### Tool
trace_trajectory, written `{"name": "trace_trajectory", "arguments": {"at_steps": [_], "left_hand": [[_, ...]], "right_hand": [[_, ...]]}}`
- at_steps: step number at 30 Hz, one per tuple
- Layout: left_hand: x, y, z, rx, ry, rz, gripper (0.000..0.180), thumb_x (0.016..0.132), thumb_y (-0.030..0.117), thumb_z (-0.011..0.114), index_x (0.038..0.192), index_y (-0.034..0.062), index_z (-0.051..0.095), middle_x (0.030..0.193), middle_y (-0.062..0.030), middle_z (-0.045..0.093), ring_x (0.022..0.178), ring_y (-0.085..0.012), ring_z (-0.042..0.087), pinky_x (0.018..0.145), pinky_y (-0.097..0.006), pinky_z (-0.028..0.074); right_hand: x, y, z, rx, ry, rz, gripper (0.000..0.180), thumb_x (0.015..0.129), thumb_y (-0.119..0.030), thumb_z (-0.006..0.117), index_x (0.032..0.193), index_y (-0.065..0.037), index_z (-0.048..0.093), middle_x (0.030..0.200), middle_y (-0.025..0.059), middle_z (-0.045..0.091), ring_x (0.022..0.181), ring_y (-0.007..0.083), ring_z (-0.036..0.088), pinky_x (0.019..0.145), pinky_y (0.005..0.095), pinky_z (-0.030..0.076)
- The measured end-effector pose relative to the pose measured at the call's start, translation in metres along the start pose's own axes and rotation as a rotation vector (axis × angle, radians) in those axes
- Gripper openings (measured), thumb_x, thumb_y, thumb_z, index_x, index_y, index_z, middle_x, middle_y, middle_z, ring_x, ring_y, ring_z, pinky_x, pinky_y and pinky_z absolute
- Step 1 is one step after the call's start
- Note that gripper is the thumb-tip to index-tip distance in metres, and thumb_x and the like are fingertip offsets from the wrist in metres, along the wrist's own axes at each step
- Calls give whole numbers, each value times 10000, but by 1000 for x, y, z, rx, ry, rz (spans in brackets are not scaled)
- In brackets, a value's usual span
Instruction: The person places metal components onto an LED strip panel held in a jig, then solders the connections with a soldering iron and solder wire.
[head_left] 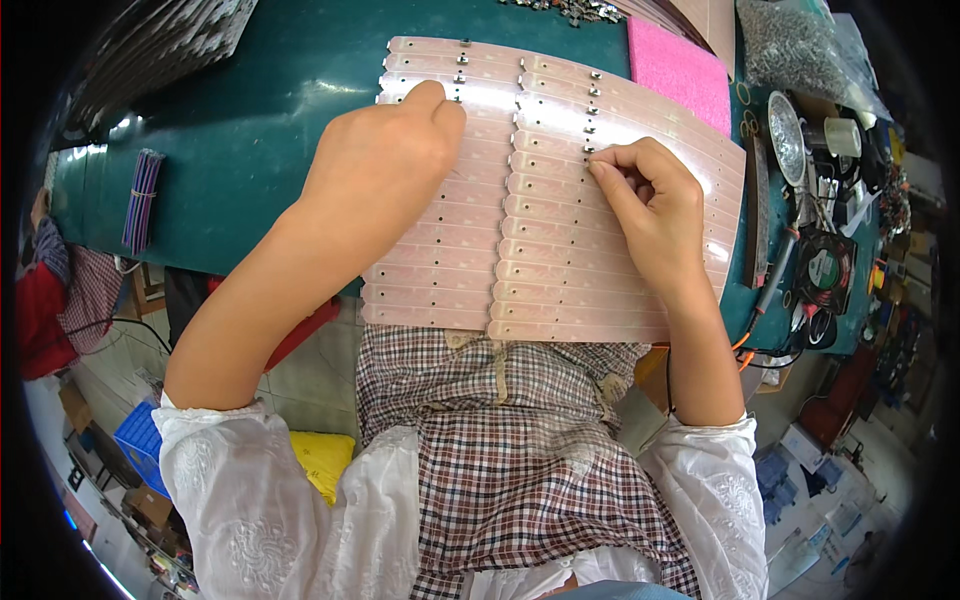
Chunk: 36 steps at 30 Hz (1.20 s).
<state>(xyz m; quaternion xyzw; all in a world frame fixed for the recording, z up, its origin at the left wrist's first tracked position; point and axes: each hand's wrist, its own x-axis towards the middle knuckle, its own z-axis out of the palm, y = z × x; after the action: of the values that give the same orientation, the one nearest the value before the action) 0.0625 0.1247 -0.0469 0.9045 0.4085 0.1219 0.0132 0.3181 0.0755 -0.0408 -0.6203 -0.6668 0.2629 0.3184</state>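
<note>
Two pinkish panels of long, narrow circuit-board strips lie side by side on the green table, the left panel (410,285) partly under my left forearm and the right panel (545,265) overhanging the front edge. Small metal parts (592,110) sit in a column along the upper strips of both. My left hand (395,135) is closed over the left panel's upper strips, its fingertips hidden beneath it. Over the right panel, my right hand (655,195) pinches thumb and forefinger together at the lower end of the column. Whatever lies between those fingertips is too small to make out.
A pink foam block (680,70) stands beyond the right panel, near a clear bag of small metal parts (810,50). A soldering iron (775,270), a small fan (825,270) and a metal dish (787,138) crowd the right side. Bundled purple wires (143,200) lie left.
</note>
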Motion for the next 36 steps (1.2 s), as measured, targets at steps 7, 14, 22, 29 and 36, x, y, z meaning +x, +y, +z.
{"name": "trace_trajectory", "arguments": {"at_steps": [7, 14, 22, 29, 36], "left_hand": [[-2, -9, -12, -325, 15, -125, 122, 841, 110, 721, 914, 44, 650, 879, -86, 663, 769, -289, 663, 661, -357, 526], [16, -25, -25, -304, 104, -110, 126, 836, 96, 728, 913, 25, 658, 860, -101, 668, 775, -270, 658, 686, -340, 514], [79, -32, -6, -342, 106, -51, 152, 871, 175, 688, 928, 35, 682, 869, -109, 699, 815, -279, 672, 735, -372, 514], [151, -14, 39, -356, 133, -31, 183, 856, 243, 705, 912, 69, 716, 855, -110, 716, 838, -306, 685, 744, -417, 528], [165, -12, 45, -104, -27, -162, 182, 825, 238, 717, 831, 57, 728, 840, -117, 720, 819, -326, 688, 719, -446, 540]], "right_hand": [[0, -1, 1, -19, 11, -26, 71, 849, -38, 728, 865, 21, 693, 760, 73, 617, 626, 146, 544, 586, 283, 454], [0, -3, 0, -71, -10, -80, 74, 829, -30, 738, 864, 12, 689, 774, 91, 628, 639, 164, 592, 580, 296, 478], [1, 1, 8, -350, 86, -408, 81, 758, -36, 739, 796, -50, 669, 771, 79, 611, 664, 283, 625, 580, 374, 519], [-4, -4, 8, -390, 83, -368, 86, 782, -13, 748, 829, -15, 677, 774, 102, 633, 673, 275, 642, 601, 358, 518], [6, -9, -10, -291, 95, -320, 72, 783, -47, 736, 825, -31, 681, 746, 97, 615, 668, 266, 629, 571, 363, 507]]}}
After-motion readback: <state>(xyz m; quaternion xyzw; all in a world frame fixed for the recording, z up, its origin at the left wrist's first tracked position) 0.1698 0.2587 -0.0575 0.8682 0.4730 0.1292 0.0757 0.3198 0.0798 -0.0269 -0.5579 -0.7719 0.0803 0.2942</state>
